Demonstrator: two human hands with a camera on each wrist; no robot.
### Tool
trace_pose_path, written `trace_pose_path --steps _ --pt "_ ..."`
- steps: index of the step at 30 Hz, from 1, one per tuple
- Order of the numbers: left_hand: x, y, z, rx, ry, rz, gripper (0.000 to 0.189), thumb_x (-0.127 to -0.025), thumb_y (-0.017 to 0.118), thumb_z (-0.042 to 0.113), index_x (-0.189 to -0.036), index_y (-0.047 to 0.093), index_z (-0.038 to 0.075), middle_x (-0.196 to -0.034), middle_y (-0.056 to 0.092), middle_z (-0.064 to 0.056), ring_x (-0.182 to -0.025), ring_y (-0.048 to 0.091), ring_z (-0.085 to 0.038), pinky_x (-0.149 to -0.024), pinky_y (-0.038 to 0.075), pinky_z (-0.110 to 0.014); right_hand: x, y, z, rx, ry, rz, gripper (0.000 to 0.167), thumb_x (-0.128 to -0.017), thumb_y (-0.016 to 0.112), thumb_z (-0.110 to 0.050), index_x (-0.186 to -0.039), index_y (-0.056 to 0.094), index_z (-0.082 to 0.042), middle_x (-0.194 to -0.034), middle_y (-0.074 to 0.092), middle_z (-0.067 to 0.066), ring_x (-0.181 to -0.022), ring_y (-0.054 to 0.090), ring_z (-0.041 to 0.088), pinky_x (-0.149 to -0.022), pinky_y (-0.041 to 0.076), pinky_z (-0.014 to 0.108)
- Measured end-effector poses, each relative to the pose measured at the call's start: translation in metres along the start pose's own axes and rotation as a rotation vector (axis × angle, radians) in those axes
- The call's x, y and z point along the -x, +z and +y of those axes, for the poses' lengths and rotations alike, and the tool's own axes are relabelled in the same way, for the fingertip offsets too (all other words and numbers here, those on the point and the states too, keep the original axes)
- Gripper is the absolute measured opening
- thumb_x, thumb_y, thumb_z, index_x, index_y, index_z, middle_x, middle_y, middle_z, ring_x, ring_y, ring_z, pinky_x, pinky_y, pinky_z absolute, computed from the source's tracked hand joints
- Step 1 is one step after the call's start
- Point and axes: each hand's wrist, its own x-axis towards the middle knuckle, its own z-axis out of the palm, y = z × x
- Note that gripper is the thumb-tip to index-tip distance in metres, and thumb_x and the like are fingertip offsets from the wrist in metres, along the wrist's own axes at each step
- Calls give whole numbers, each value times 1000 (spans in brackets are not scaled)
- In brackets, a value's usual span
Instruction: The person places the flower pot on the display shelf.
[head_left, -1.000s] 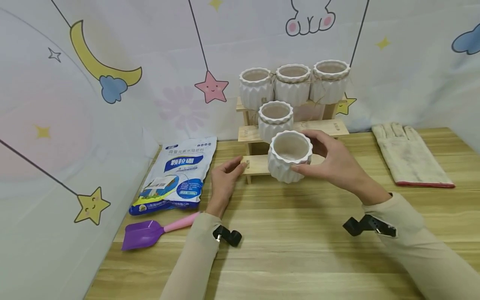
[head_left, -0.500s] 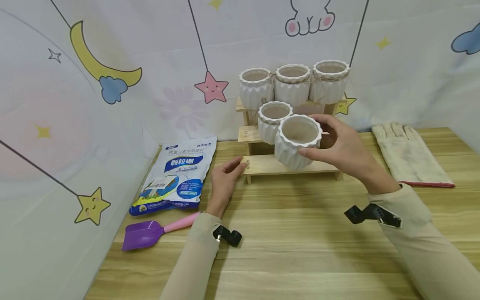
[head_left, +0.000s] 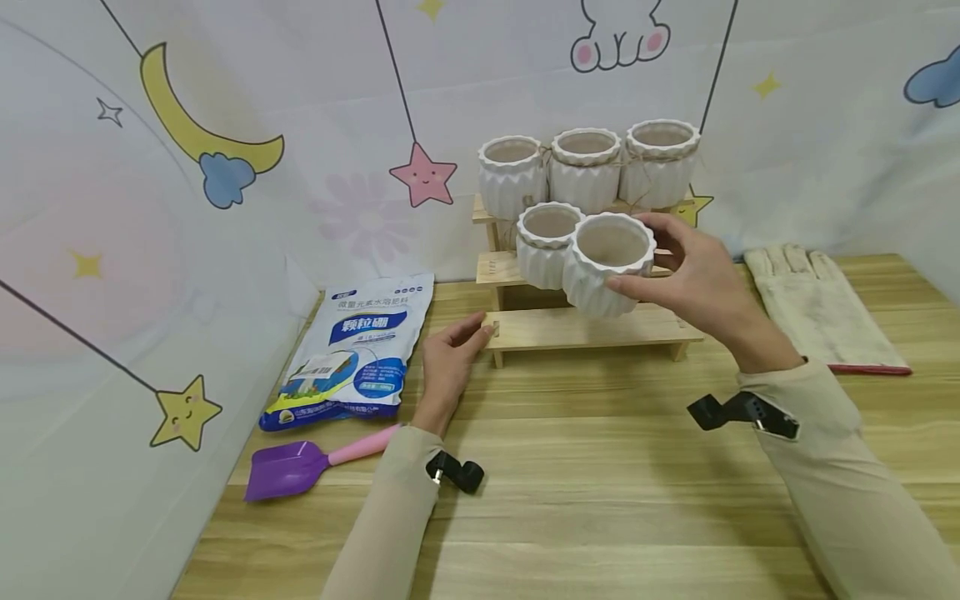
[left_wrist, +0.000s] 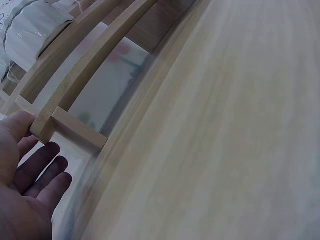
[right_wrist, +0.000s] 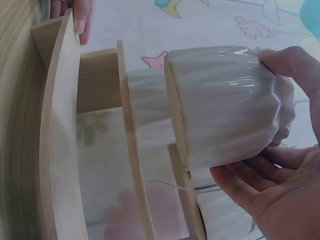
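A white ribbed ceramic flower pot (head_left: 603, 292) is in my right hand (head_left: 701, 279), thumb on its near side and fingers behind. It is held up over the tiered wooden plant stand (head_left: 577, 330), overlapping the pot (head_left: 543, 258) on the middle step in the head view. Its underside faces the stand in the right wrist view, where the held pot (right_wrist: 225, 107) shows apart from the boards. My left hand (head_left: 447, 362) pinches the left end of the lowest step; the left wrist view shows thumb and index finger at that board end (left_wrist: 45, 127).
Three twine-tied pots (head_left: 585, 171) line the top step. A fertilizer bag (head_left: 348, 350) lies on the left, with a purple scoop (head_left: 288, 471) in front of it. On the right lies a cloth glove (head_left: 825, 312). A printed curtain (head_left: 337, 100) hangs behind.
My right hand has carried the pot up, back and to the right, from in front of the lowest step to the middle step's height. The left hand has stayed in place.
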Motion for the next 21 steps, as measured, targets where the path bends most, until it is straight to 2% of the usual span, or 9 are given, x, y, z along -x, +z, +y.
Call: trace_pose_path --steps 14,21 --pt "0 1 -1 10 11 -7 28 -94 83 12 -121 80 5 -121 77 -9 -115 70 -23 -93 55 -25 -7 -8 12 19 43 35 75 -87 90 -16 -152 52 -5 -139 60 16 -124 64 35 -87 54 15" --pt "0 0 -1 3 9 -7 28 -94 83 13 -121 80 5 -121 77 -9 -114 71 -21 -91 55 -22 -8 -10 17 54 49 49 77 -88 90 -23 -153 52 -6 -139 59 14 -128 62 36 -86 53 14"
